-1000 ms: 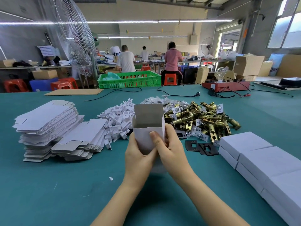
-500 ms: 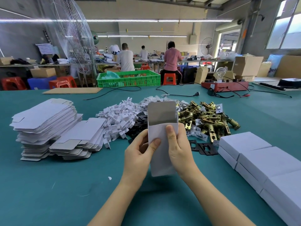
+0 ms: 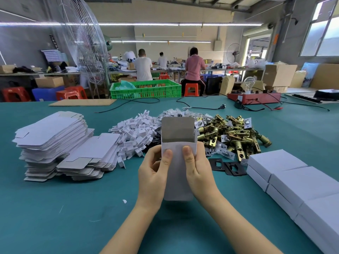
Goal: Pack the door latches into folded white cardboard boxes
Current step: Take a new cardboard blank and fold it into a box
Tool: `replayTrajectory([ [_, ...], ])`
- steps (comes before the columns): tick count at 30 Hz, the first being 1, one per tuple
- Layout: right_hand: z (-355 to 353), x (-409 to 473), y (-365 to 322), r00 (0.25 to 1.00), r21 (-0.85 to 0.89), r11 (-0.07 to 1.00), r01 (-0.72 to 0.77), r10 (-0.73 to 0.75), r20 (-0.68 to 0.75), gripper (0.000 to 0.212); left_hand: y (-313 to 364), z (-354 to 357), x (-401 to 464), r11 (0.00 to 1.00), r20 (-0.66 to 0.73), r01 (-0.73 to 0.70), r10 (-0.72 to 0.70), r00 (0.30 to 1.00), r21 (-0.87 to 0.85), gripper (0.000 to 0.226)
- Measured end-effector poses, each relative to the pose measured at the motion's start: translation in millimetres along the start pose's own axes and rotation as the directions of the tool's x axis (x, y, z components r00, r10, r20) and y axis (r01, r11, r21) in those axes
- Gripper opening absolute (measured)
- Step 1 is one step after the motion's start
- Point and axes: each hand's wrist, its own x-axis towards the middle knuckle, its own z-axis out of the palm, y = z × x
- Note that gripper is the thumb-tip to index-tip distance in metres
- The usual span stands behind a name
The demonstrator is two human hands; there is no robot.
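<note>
Change since earlier view: both hands have brought the box upright and squared it; a second ago it sat tilted and half-opened above the hands, now it stands straight with its top flap raised, nearer the body.
Desk (image 3: 55, 208): green surface carrying everything; the latch pile serves as landmark below.
Finished boxes (image 3: 297, 178): closed white boxes stacked in a row to the right of the latch pile and nearer the person, which I judge to be the packed share of the job.
Flat blanks (image 3: 53, 140): two leaning stacks of unfolded cardboard well to the left of the latch pile, so many boxes are not yet folded.
Latch pile (image 3: 233, 136): a heap of brass door latches with small bagged parts, still large; most packing is left, by my reckoning.
White inserts (image 3: 134, 136): a loose mound of plastic pieces just left of the latch pile.
Black plates (image 3: 225, 165): a few flat plates lying on the near side of the latch pile.
Box in hand (image 3: 178, 171): in front of the latch pile, held off the desk, top open, inside grey and seemingly empty; its bottom end is not visible enough to say if closed.
Left hand (image 3: 154, 173): fingers curled round the box's left edge, thumb pressed on its front.
Right hand (image 3: 198, 171): fingers wrapped behind the right edge, thumb on the front.
Step in hand: forming this box; no latch is in it yet.
</note>
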Motion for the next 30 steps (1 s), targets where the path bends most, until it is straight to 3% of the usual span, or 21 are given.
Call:
replayTrajectory([
  [3,3.0,-2.9,-1.2,0.998,-0.047,0.998,0.049,-0.048,0.038,0.027,1.2,1.6,0.1,0.999,-0.101,-0.033,0.034,0.994,0.014,0.016],
  [7,2.1,-3.3,0.9,0.999,-0.060,0.997,0.044,-0.043,0.024,0.029,-1.2,4.1,-2.9,0.999,-0.113,-0.042,0.045,0.993,0.031,0.019],
  [14,3.0,-2.6,4.8,1.000,0.004,1.000,0.004,-0.004,-0.001,0.026,-2.8,1.9,-2.6,0.998,-0.015,-0.066,0.066,0.998,0.025,0.018],
  [17,0.7,-2.0,4.1,0.999,0.081,0.995,-0.050,0.051,-0.011,0.037,-5.5,-0.4,-2.9,0.999,0.074,-0.035,0.032,0.997,0.040,0.028],
  [20,-3.9,0.2,2.8,0.997,0.116,0.990,-0.077,0.080,-0.021,0.032,-10.8,-3.0,-2.7,0.992,0.162,-0.028,0.008,0.987,0.122,0.039],
  [30,-7.4,5.3,-4.4,0.990,0.163,0.983,-0.081,0.098,-0.099,0.036,-14.8,-9.5,-1.1,0.987,0.257,-0.007,-0.035,0.966,0.162,0.022],
])
